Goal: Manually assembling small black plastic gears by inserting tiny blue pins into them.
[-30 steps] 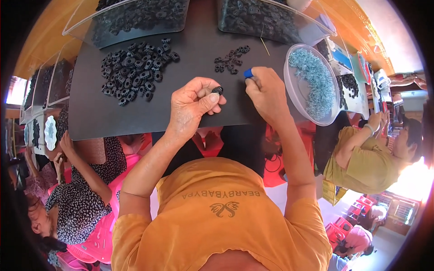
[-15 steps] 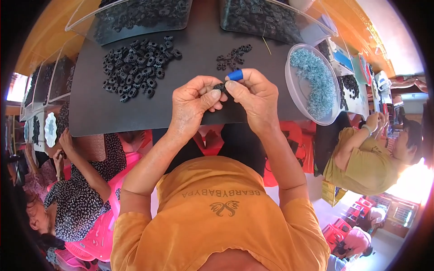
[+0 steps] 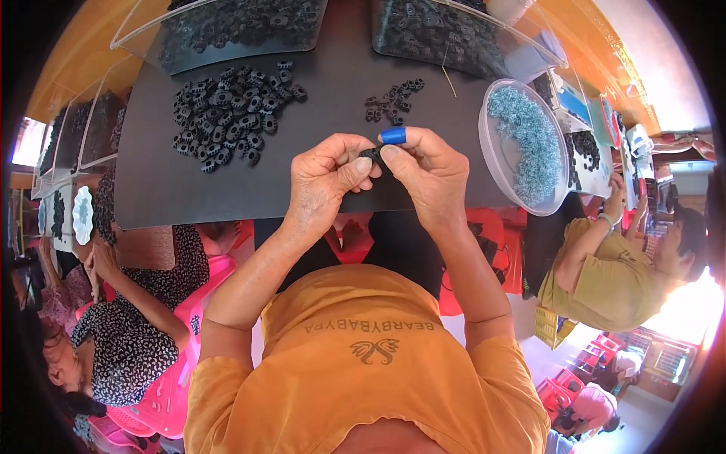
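Note:
Close to the table's near edge, my left hand (image 3: 327, 168) and my right hand (image 3: 429, 168) meet and pinch one small black plastic part (image 3: 371, 154) between thumbs and fingers. Most of that part is covered by my fingertips. A blue finger cover (image 3: 392, 135) wraps the tip of my right index finger. Beyond my hands lies a small group of black pieces (image 3: 393, 102). A larger heap of black plastic parts with holes (image 3: 227, 113) is spread at the left. On the right, a round clear tray (image 3: 490, 163) holds many tiny pale-blue translucent pieces (image 3: 529, 144).
Two clear bins (image 3: 242, 30) (image 3: 439, 38) full of black parts stand along the far side of the dark table (image 3: 325, 91). A thin yellowish stick (image 3: 449, 80) lies near the round tray. Co-workers sit on the left (image 3: 136, 333) and right (image 3: 605, 265).
My hands have shifted slightly down and right, still pinching the black part. The right index finger's blue cover now lies flatter. Both neighbours' arms have moved a little.

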A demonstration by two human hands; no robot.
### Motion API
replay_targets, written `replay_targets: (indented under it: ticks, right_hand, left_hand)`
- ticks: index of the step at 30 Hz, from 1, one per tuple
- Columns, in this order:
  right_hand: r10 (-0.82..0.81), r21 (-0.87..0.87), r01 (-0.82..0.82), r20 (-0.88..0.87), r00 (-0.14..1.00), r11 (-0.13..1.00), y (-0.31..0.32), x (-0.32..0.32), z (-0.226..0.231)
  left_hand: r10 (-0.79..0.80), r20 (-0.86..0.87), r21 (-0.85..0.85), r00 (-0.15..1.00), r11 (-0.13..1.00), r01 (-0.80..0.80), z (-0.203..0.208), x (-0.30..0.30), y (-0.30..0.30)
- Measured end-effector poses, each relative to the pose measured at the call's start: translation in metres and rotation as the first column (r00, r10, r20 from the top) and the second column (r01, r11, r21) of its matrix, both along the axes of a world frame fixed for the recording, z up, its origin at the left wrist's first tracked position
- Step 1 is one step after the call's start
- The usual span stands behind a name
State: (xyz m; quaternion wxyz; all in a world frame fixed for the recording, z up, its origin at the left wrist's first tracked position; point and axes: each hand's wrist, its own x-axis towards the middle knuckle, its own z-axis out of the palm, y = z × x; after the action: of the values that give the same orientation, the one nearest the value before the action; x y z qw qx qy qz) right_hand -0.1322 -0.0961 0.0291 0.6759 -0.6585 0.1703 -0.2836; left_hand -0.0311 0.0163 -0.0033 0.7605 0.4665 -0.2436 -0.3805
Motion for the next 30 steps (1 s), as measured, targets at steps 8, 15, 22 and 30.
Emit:
replay_targets:
  ticks: [8,15,22,30]
  right_hand:
    - [0.031,0.061,-0.029,-0.027,0.999,0.998,-0.003,-0.002,0.005]
    - [0.009,-0.035,-0.012,-0.102,0.995,0.999,-0.001,0.0,0.002]
    - [0.03,-0.115,-0.049,-0.163,0.986,0.992,-0.004,0.003,0.008]
    - [0.036,-0.406,-0.167,-0.311,0.95,0.899,-0.014,0.002,0.009]
  left_hand:
    - [-0.004,0.021,0.019,1.0,1.0,0.004,0.001,0.002,0.001]
    - [0.016,-0.003,0.007,1.0,1.0,-0.016,0.0,0.0,0.002]
    - [0.052,0.052,0.021,0.997,0.998,-0.053,-0.001,-0.003,0.003]
    - [0.091,0.167,0.074,0.982,0.992,-0.104,0.002,-0.006,0.0]
